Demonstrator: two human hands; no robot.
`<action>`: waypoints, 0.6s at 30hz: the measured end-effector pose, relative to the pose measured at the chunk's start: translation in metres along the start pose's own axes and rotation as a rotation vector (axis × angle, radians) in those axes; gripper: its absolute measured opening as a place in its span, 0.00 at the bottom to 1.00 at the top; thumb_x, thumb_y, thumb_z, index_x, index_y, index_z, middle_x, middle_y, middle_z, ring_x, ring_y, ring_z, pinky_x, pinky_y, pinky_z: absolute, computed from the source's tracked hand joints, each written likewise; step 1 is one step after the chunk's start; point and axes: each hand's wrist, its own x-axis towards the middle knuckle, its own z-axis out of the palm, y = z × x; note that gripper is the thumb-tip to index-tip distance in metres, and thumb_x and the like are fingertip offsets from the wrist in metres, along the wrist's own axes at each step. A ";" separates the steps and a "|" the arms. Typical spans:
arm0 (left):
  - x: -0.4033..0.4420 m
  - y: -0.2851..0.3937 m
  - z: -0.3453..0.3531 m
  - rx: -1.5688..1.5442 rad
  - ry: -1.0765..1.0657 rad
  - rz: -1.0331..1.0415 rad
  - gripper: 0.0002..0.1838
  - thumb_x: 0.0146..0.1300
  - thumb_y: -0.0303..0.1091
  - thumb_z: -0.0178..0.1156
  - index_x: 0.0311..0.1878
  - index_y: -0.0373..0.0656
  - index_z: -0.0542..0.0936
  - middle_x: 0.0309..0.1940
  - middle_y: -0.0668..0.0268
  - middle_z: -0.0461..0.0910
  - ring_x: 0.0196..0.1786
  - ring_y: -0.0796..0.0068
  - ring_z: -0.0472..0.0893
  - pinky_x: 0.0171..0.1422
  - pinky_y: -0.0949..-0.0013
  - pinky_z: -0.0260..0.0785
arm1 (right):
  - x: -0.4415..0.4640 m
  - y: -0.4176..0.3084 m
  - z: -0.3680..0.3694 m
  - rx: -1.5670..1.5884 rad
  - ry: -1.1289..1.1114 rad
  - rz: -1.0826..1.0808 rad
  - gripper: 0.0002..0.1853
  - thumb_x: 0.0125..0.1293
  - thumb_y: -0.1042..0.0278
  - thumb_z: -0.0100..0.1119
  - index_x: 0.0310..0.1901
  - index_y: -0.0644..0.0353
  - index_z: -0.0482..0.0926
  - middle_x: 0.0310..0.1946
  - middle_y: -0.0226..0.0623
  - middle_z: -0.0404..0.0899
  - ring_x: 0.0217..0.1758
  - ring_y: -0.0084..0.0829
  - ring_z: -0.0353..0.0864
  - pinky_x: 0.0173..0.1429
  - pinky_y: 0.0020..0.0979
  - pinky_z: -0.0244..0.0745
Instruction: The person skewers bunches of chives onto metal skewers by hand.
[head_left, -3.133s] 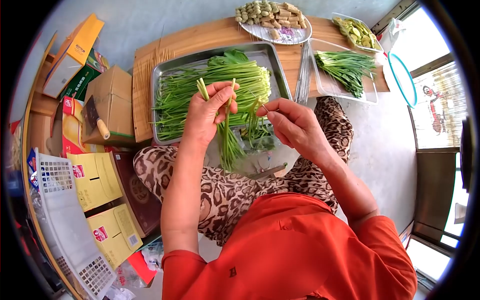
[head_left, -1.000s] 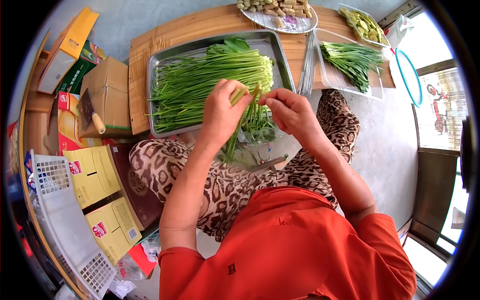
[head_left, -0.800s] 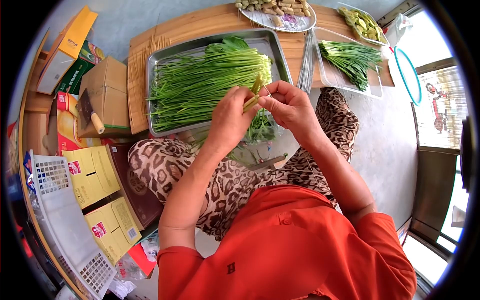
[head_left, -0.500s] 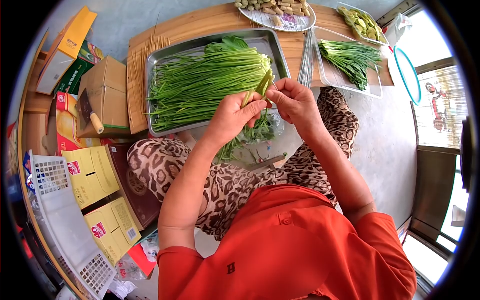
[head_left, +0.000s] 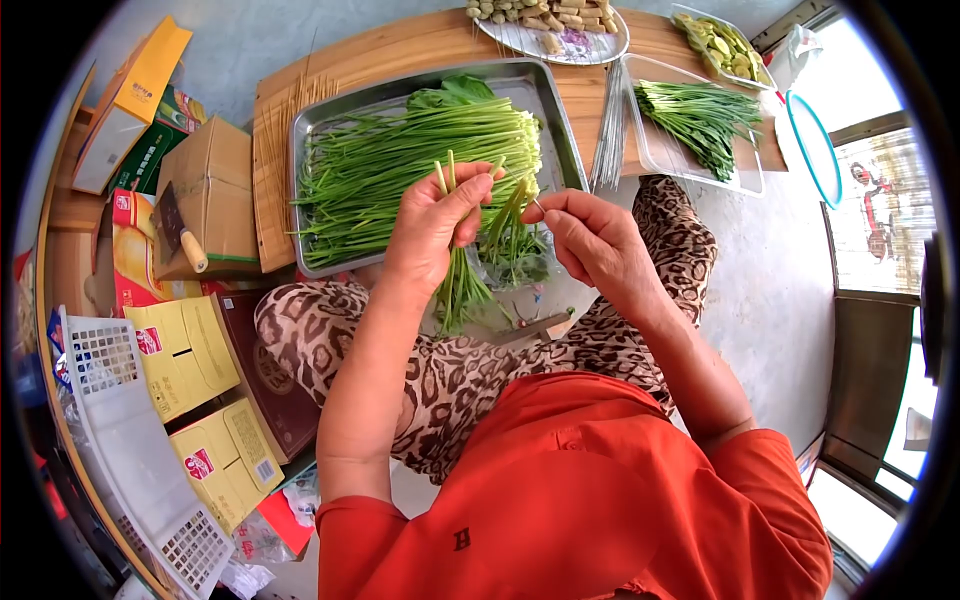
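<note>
My left hand [head_left: 440, 222] is closed around several thin green vegetable stems [head_left: 452, 168]. Their cut ends poke up above the fingers, and leafy tops hang beneath. My right hand [head_left: 592, 240], a little to the right, pinches the end of a thin skewer [head_left: 540, 207], mostly hidden. Folded greens [head_left: 514, 212] hang between the hands; how they join the skewer I cannot make out. Just behind lies a steel tray [head_left: 568, 150] heaped with long green stems [head_left: 400, 170], their pale ends to the right.
Bundled metal skewers [head_left: 608, 130] lie beside the tray on the wooden table [head_left: 400, 50]. A clear tray [head_left: 655, 160] of leafy greens and a plate [head_left: 600, 50] of rolled pieces stand farther off. Below my hands is a knife [head_left: 535, 328]. Boxes and a cleaver [head_left: 180, 228] are at left.
My hands have moved apart, the left toward the left and the right slightly down and right. Upright stem ends now show above my left hand, and greens hang between the hands.
</note>
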 end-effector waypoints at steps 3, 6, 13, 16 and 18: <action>0.000 -0.002 0.001 0.034 0.011 0.029 0.13 0.62 0.35 0.63 0.46 0.37 0.79 0.25 0.75 0.72 0.20 0.87 0.64 0.23 0.81 0.53 | 0.000 -0.003 0.002 -0.013 -0.008 0.022 0.11 0.72 0.68 0.47 0.45 0.64 0.78 0.16 0.18 0.61 0.18 0.11 0.57 0.22 0.18 0.51; 0.000 -0.003 0.001 0.054 0.011 0.051 0.12 0.62 0.34 0.64 0.44 0.38 0.79 0.23 0.76 0.71 0.20 0.87 0.64 0.23 0.81 0.53 | 0.000 0.000 0.002 -0.010 -0.016 0.013 0.11 0.73 0.68 0.46 0.44 0.64 0.78 0.16 0.18 0.61 0.18 0.11 0.57 0.22 0.18 0.51; 0.000 -0.005 0.001 0.090 0.022 0.088 0.11 0.62 0.33 0.64 0.43 0.38 0.79 0.22 0.77 0.71 0.20 0.88 0.63 0.23 0.81 0.51 | 0.001 0.001 0.003 -0.012 -0.016 0.027 0.11 0.73 0.68 0.46 0.44 0.65 0.78 0.15 0.18 0.61 0.17 0.11 0.57 0.21 0.18 0.50; 0.000 -0.005 0.001 0.092 0.028 0.116 0.11 0.61 0.33 0.64 0.43 0.37 0.79 0.23 0.77 0.72 0.21 0.88 0.64 0.23 0.81 0.51 | 0.001 0.002 0.003 -0.013 -0.013 0.014 0.11 0.73 0.68 0.46 0.44 0.65 0.78 0.15 0.18 0.61 0.17 0.11 0.57 0.21 0.18 0.51; 0.000 -0.005 0.001 0.091 0.031 0.122 0.10 0.61 0.32 0.64 0.43 0.37 0.79 0.23 0.76 0.73 0.21 0.88 0.64 0.23 0.81 0.51 | 0.001 0.002 0.003 -0.016 -0.006 0.017 0.11 0.73 0.68 0.46 0.44 0.65 0.78 0.15 0.18 0.62 0.17 0.11 0.57 0.21 0.18 0.51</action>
